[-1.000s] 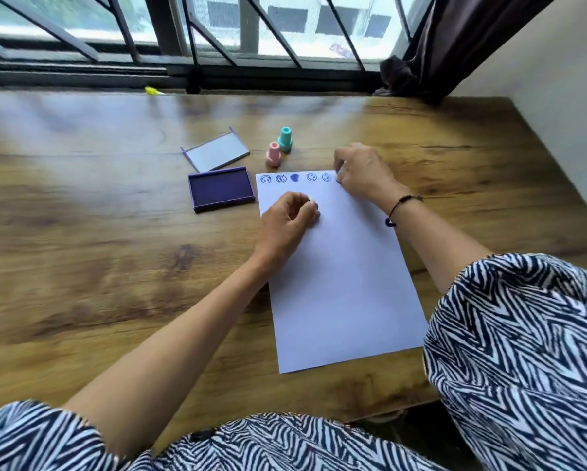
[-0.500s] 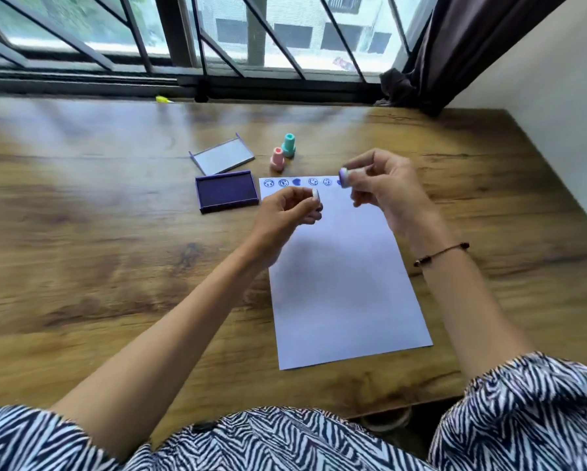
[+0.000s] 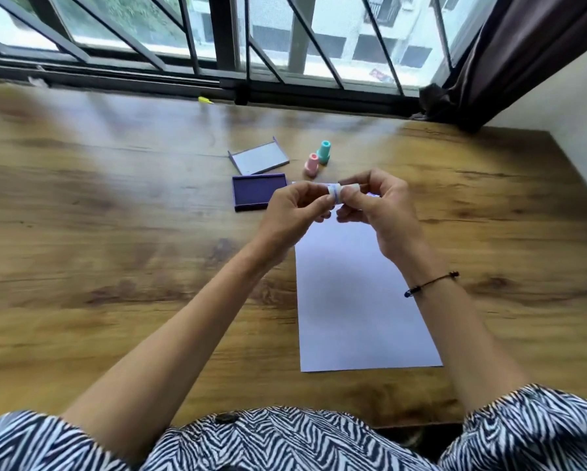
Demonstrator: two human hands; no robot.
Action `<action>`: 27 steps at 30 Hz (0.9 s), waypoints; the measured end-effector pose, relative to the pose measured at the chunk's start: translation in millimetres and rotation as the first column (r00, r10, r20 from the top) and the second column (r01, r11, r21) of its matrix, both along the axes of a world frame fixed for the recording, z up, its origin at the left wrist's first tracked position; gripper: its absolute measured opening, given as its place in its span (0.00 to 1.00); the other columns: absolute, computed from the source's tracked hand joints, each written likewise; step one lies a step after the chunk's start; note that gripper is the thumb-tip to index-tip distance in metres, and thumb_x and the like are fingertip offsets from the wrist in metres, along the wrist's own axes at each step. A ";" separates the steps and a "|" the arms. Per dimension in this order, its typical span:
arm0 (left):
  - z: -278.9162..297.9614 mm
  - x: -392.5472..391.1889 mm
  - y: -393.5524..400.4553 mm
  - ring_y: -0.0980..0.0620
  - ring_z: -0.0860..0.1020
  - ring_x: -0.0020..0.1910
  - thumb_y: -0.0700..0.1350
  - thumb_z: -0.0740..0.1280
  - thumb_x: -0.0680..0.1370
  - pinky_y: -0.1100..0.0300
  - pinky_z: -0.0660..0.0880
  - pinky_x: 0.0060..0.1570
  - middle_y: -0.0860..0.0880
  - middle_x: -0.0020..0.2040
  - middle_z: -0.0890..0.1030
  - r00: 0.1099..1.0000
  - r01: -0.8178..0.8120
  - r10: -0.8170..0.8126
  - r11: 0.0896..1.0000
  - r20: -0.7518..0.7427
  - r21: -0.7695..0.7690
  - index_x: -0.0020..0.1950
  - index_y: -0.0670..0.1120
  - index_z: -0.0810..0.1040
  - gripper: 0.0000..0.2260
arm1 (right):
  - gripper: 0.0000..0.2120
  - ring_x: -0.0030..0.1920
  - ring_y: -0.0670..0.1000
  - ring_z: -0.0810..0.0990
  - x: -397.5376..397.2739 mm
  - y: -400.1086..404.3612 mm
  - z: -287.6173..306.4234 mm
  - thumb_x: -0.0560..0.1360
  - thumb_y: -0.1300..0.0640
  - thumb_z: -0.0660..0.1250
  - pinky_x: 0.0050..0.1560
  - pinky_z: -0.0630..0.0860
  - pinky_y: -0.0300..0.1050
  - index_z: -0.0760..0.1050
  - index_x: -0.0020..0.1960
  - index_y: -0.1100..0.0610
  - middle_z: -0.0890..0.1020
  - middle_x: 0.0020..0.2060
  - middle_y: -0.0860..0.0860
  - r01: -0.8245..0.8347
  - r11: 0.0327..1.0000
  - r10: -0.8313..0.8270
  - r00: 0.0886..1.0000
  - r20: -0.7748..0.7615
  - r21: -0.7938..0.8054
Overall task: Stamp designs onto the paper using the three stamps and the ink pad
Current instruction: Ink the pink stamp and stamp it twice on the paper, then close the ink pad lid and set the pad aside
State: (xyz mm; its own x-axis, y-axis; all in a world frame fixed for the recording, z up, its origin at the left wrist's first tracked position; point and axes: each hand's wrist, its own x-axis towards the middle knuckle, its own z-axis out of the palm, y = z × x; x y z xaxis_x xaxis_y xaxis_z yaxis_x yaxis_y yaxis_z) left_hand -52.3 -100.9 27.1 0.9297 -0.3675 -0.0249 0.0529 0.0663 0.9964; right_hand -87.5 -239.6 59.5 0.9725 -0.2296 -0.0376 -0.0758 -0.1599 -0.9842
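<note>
Both hands meet in the air above the top of the white paper [image 3: 356,294]. My left hand [image 3: 295,212] pinches a small white cap, and my right hand [image 3: 377,205] holds the pale purple stamp [image 3: 337,192]; the two pieces touch between my fingertips. The stamped row at the paper's top edge is hidden behind my hands. The open purple ink pad [image 3: 256,195] lies left of the paper, with its lid [image 3: 258,160] behind it. A pink stamp [image 3: 311,164] and a teal stamp [image 3: 324,153] stand upright beyond the paper.
The wooden table [image 3: 115,253] runs up to a barred window [image 3: 237,45] at the back. A dark curtain [image 3: 509,56] hangs at the right rear corner beside a white wall. A small yellow object [image 3: 205,100] lies near the window sill.
My right hand lifted the stamp off the paper's top edge. My left hand rose from the paper with the cap, and both hands came together in the air.
</note>
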 end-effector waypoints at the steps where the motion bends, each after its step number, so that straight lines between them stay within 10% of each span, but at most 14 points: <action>1: 1.0 0.5 2.2 0.51 0.77 0.37 0.38 0.66 0.74 0.62 0.74 0.39 0.46 0.38 0.80 1.000 -0.002 0.002 1.000 0.011 0.012 0.53 0.38 0.78 0.09 | 0.06 0.27 0.46 0.80 0.2 1.8 -1.0 0.72 0.65 0.67 0.34 0.82 0.42 0.77 0.40 0.55 0.79 0.32 0.54 -0.002 1.000 0.002 1.000 0.006 0.008; 9: -0.2 13.5 35.2 0.56 0.77 0.33 0.42 0.66 0.74 0.67 0.74 0.35 0.51 0.34 0.80 0.990 -0.060 0.038 0.984 0.132 0.169 0.42 0.50 0.79 0.04 | 0.05 0.26 0.46 0.79 17.0 35.8 -14.4 0.73 0.65 0.66 0.32 0.80 0.40 0.75 0.42 0.57 0.78 0.32 0.53 -0.054 0.998 0.054 0.999 0.007 0.034; 14: -4.8 39.5 66.4 0.52 0.76 0.33 0.38 0.63 0.76 0.54 0.76 0.43 0.44 0.36 0.79 0.984 -0.156 0.113 0.924 0.140 0.349 0.49 0.39 0.79 0.07 | 0.04 0.31 0.50 0.78 53.7 62.1 -21.9 0.71 0.65 0.67 0.37 0.78 0.46 0.78 0.45 0.63 0.79 0.31 0.54 -0.098 0.944 0.104 0.995 0.004 -0.316; 20: -13.9 58.6 91.1 0.54 0.75 0.32 0.34 0.60 0.75 0.70 0.73 0.33 0.49 0.34 0.77 0.961 -0.275 0.264 0.899 0.078 0.341 0.52 0.37 0.77 0.09 | 0.09 0.45 0.64 0.78 91.2 62.9 -30.8 0.72 0.63 0.62 0.44 0.75 0.50 0.77 0.50 0.62 0.80 0.48 0.62 -0.003 0.528 0.101 0.993 0.059 -0.849; 27: -19.6 59.4 84.2 0.54 0.75 0.32 0.34 0.61 0.74 0.60 0.74 0.39 0.45 0.37 0.78 0.964 -0.255 0.267 0.906 0.011 0.338 0.52 0.38 0.77 0.09 | 0.12 0.48 0.65 0.78 101.1 54.5 -35.7 0.75 0.66 0.59 0.44 0.76 0.53 0.75 0.56 0.62 0.75 0.53 0.61 -0.139 0.218 0.130 0.985 -0.112 -0.966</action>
